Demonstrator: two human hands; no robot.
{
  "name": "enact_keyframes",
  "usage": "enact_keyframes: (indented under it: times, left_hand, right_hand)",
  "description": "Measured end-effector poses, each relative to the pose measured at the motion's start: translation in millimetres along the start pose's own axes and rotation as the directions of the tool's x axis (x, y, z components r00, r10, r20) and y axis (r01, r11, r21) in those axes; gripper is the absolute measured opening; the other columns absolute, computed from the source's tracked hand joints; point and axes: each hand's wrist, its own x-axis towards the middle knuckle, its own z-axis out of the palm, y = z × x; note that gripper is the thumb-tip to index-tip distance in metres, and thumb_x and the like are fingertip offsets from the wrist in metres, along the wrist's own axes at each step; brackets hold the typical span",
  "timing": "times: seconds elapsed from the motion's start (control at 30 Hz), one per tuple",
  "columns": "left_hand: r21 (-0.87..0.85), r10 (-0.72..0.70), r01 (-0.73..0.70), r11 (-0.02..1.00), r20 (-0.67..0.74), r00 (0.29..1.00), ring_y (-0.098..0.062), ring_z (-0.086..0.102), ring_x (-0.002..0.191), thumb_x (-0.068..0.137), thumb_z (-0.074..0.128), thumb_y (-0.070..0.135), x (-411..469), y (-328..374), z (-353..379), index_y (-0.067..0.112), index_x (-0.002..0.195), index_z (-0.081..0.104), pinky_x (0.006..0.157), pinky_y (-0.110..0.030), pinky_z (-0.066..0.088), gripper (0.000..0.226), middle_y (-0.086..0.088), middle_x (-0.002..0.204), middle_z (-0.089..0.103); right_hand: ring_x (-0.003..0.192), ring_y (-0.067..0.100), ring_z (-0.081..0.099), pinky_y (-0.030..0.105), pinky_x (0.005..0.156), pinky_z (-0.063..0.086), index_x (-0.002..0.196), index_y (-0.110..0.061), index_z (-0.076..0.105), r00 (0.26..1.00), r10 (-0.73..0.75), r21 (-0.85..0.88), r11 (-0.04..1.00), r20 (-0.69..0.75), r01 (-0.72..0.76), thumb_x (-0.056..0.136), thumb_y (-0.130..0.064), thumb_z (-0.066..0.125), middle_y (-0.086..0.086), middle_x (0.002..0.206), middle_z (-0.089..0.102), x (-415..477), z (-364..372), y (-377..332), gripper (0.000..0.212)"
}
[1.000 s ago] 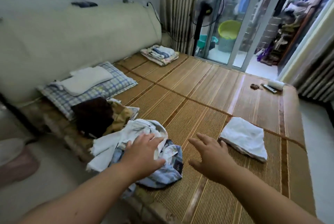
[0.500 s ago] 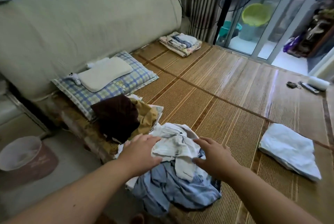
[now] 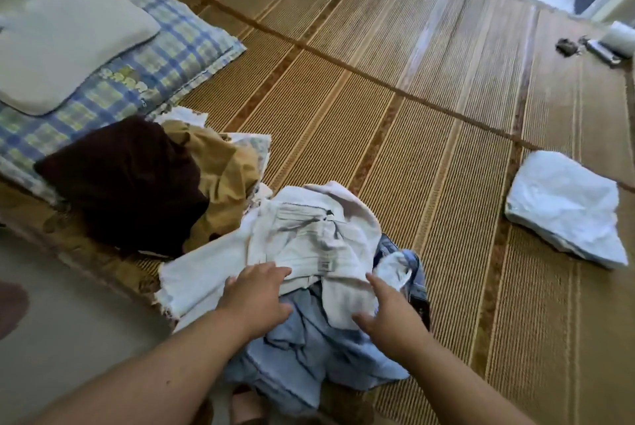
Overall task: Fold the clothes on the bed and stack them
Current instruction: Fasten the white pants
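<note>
Left hand (image 3: 256, 301) and right hand (image 3: 391, 314) lie spread, fingers resting on white garment (image 3: 309, 242) atop the pile at the bed (image 3: 378, 115) edge. Pinch only that layer and lift it clear of blue garment (image 3: 309, 359).

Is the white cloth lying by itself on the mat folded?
Folded: the white cloth lies as a compact, layered rectangle with stacked edges.

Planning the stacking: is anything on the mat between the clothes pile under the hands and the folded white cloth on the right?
Nothing visible: only bare woven straw mat separates the crumpled pile of cream and blue clothes from the folded white cloth.
</note>
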Motion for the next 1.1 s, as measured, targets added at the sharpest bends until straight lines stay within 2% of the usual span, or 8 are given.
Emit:
enact_keyframes:
  times: [0.17, 0.4, 0.57, 0.7, 0.8, 0.87, 0.93, 1.1]
  left_hand:
    - [0.033, -0.122, 0.121, 0.992, 0.025, 0.992, -0.026, 0.022, 0.141, 0.080, 0.062, 0.051, 47, -11, 43, 0.037, 0.151, 0.012, 0.109, -0.044, 0.029, 0.088, 0.003, 0.160, 0.009]
    - [0.187, -0.095, 0.115, 0.976, -0.115, 0.989, -0.022, 0.042, 0.116, 0.089, 0.049, 0.033, 72, -28, 54, 0.036, 0.147, 0.022, 0.088, -0.031, 0.030, 0.064, 0.000, 0.123, 0.057]
    - [-0.247, -0.041, 0.002, 0.969, -0.154, 0.987, -0.019, 0.060, 0.096, 0.091, 0.052, 0.038, 49, -16, 8, 0.029, 0.110, 0.062, 0.070, -0.025, 0.038, 0.023, 0.005, 0.102, 0.068]
    - [-0.401, 0.040, -0.113, 0.909, -0.187, 0.982, -0.012, 0.058, 0.074, 0.088, 0.060, 0.046, 12, 16, -73, 0.027, 0.077, 0.062, 0.059, -0.027, 0.038, 0.021, 0.012, 0.072, 0.063]
    - [-0.399, 0.117, -0.205, 0.894, -0.234, 0.965, -0.011, 0.055, 0.064, 0.089, 0.059, 0.042, -26, 52, -128, 0.028, 0.067, 0.057, 0.054, -0.026, 0.034, 0.026, 0.009, 0.061, 0.056]
    - [-0.319, 0.204, -0.279, 0.906, -0.247, 0.947, -0.012, 0.056, 0.069, 0.090, 0.055, 0.042, -56, 82, -155, 0.025, 0.067, 0.054, 0.057, -0.027, 0.035, 0.028, 0.006, 0.067, 0.058]
    - [-0.202, 0.300, -0.349, 0.915, -0.237, 0.924, -0.019, 0.055, 0.079, 0.093, 0.051, 0.040, -84, 111, -166, 0.023, 0.073, 0.048, 0.063, -0.028, 0.035, 0.026, 0.003, 0.078, 0.058]
    - [-0.126, 0.479, -0.509, 0.852, -0.209, 0.853, -0.034, 0.057, 0.099, 0.097, 0.040, 0.029, -133, 166, -162, 0.020, 0.104, 0.052, 0.069, -0.032, 0.038, 0.017, -0.012, 0.107, 0.062]
  right_hand:
    - [0.114, 0.024, 0.054, 0.034, 0.092, 0.048, 0.145, -0.029, 0.031, 0.997, 0.022, 0.110, 0.994, -0.073, -0.014, 0.083, -0.029, 0.067, 0.004, 0.135, 0.051, 67, 28, 4, 0.071]
    - [0.087, 0.018, 0.059, 0.028, 0.064, 0.040, 0.116, -0.033, 0.062, 0.994, 0.031, 0.132, 0.991, -0.105, -0.017, 0.090, -0.038, 0.054, -0.003, 0.101, 0.070, 100, 28, 17, 0.028]
    - [0.060, 0.011, 0.052, 0.028, 0.056, 0.040, 0.072, -0.014, 0.063, 0.997, -0.033, 0.114, 0.993, -0.067, 0.040, 0.094, -0.041, 0.052, -0.002, 0.066, 0.060, 69, -27, 4, 0.037]
    - [0.061, 0.014, 0.060, 0.029, 0.059, 0.050, 0.078, -0.013, 0.068, 0.997, -0.024, 0.027, 0.999, -0.073, 0.027, 0.095, -0.044, 0.051, 0.004, 0.070, 0.067, 22, -90, -21, 0.039]
    - [0.059, 0.012, 0.065, 0.029, 0.057, 0.056, 0.083, -0.013, 0.065, 0.982, 0.060, 0.407, 0.913, -0.177, 0.018, 0.098, -0.032, 0.048, 0.003, 0.073, 0.069, -19, -128, -50, 0.030]
    - [0.065, 0.015, 0.067, 0.027, 0.055, 0.053, 0.085, -0.008, 0.062, 0.965, 0.139, 0.722, 0.688, -0.220, 0.065, 0.100, -0.024, 0.045, 0.010, 0.081, 0.070, -46, -149, -75, 0.028]
    - [0.079, 0.025, 0.068, 0.034, 0.064, 0.052, 0.081, -0.010, 0.061, 0.939, 0.207, 0.810, 0.577, -0.274, 0.109, 0.101, -0.034, 0.039, 0.015, 0.088, 0.071, -65, -164, -99, 0.038]
    - [0.082, 0.029, 0.068, 0.049, 0.082, 0.054, 0.072, -0.011, 0.068, 0.868, 0.140, 0.624, 0.750, -0.476, 0.221, 0.070, -0.067, 0.066, 0.009, 0.082, 0.072, -106, -196, -145, 0.056]
